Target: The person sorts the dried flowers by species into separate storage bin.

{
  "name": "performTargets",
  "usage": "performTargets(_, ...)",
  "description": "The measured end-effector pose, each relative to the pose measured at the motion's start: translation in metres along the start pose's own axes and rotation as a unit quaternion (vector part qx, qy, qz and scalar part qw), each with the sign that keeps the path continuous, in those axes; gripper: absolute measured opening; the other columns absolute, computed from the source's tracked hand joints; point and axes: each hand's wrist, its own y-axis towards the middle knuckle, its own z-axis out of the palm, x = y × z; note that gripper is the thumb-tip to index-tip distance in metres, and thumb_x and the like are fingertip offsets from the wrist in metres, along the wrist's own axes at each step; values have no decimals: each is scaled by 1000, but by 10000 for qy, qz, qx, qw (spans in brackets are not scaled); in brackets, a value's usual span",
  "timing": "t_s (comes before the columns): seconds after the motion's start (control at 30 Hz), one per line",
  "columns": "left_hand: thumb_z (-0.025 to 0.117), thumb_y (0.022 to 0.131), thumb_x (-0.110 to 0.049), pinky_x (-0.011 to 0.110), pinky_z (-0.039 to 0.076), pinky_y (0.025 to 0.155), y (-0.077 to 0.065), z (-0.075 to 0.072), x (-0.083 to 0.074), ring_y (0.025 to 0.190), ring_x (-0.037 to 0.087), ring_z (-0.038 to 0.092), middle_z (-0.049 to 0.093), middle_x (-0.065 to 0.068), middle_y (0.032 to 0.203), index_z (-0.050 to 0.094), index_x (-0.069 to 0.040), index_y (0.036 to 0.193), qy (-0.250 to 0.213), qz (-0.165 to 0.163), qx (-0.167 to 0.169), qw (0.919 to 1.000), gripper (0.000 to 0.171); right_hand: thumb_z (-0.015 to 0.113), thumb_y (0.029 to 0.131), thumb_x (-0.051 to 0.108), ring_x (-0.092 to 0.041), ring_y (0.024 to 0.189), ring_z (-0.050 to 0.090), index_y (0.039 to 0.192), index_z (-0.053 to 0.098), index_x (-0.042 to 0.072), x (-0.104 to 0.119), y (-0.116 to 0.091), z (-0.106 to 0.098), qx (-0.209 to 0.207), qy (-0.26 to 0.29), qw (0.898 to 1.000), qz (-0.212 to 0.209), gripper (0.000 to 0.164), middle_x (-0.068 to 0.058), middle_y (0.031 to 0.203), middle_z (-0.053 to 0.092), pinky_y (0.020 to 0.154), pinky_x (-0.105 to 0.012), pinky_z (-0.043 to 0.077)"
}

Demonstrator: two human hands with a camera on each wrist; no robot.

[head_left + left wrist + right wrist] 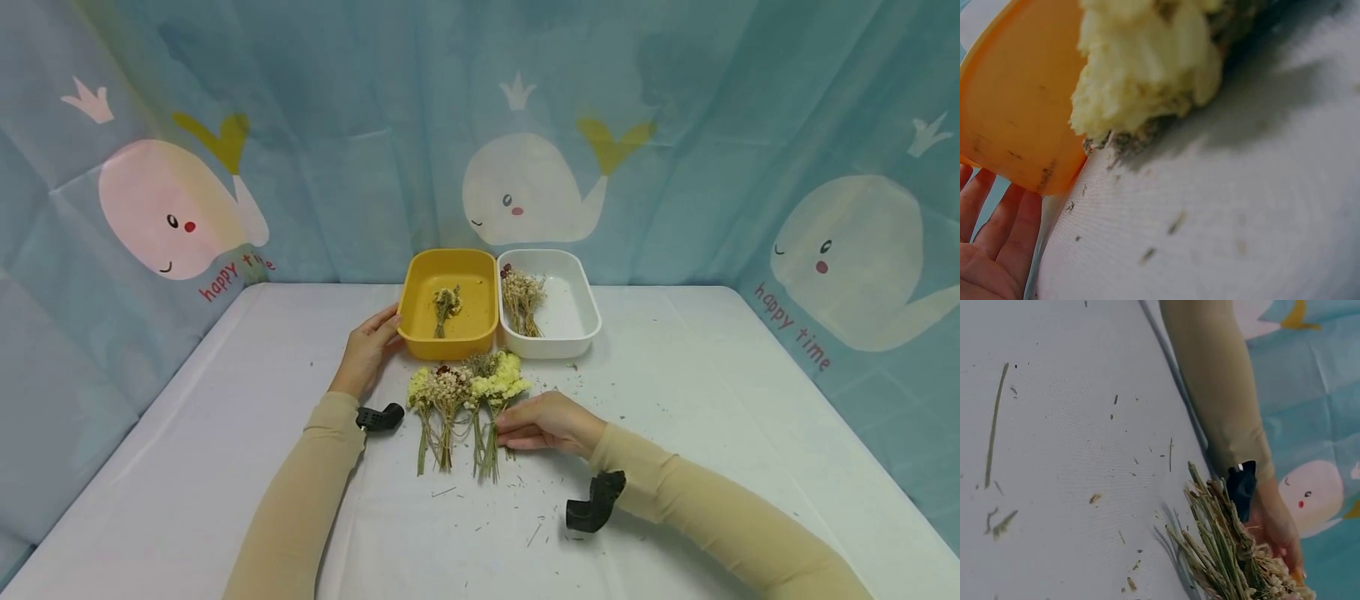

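Note:
My left hand (369, 346) rests against the outer left side of a yellow plastic tub (415, 343). Its fingers (1013, 222) lie fairly straight along the tub's wall in the left wrist view. Several dried flower bunches lie in front of the tubs: a small yellow bunch (421, 393), a cream bunch with dark red heads (450, 387), and a larger yellow bunch (501, 385) at the right. My right hand (555, 423) pinches the stems of that larger yellow bunch; the thumb side is partly hidden. Stems (1213, 544) fill the lower part of the right wrist view.
A white tub (573, 312) touches the yellow one on the right and holds a cream dried bunch (522, 300). Inside the yellow tub lies a small dried bunch (445, 310). Broken stem bits (534, 534) are scattered on the white tablecloth (660, 375). A whale-print curtain (360, 200) surrounds the table.

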Motion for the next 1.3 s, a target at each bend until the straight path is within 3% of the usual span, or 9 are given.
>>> performTargets(0.2, 53, 104, -30, 44, 40, 118, 6, -3, 9, 144, 31, 41, 37, 11, 160, 37, -11, 154, 63, 65, -13, 10000, 56, 71, 91, 9, -14, 72, 75, 112, 68, -8, -1, 3, 4, -139, -103, 9998, 16, 27, -7, 82, 77, 73, -25, 63)
performTargets(0.5, 52, 105, -23, 45, 38, 120, -3, 2, -5, 146, 34, 38, 35, 15, 160, 36, -6, 154, -20, -25, 6, 10000, 54, 72, 90, 9, -10, 65, 72, 106, 70, -6, 2, 7, 6, -353, -129, 9993, -19, 22, -4, 74, 74, 68, -25, 64)
performTargets(0.87, 52, 105, -23, 45, 39, 119, -3, 1, -5, 145, 34, 38, 34, 15, 161, 36, -7, 154, -70, -28, 50, 10000, 54, 71, 90, 6, -10, 67, 71, 108, 69, -7, -2, 4, 4, -472, 28, 9989, -29, 22, -4, 77, 73, 72, -26, 64)
performTargets(1.3, 54, 103, -36, 42, 42, 117, 8, -4, 14, 143, 30, 43, 38, 10, 160, 39, -12, 154, 129, 192, -22, 9997, 59, 70, 91, 6, -10, 68, 71, 115, 66, -10, -2, -16, -4, -515, 195, 9983, -206, 29, -4, 80, 73, 73, -25, 63)
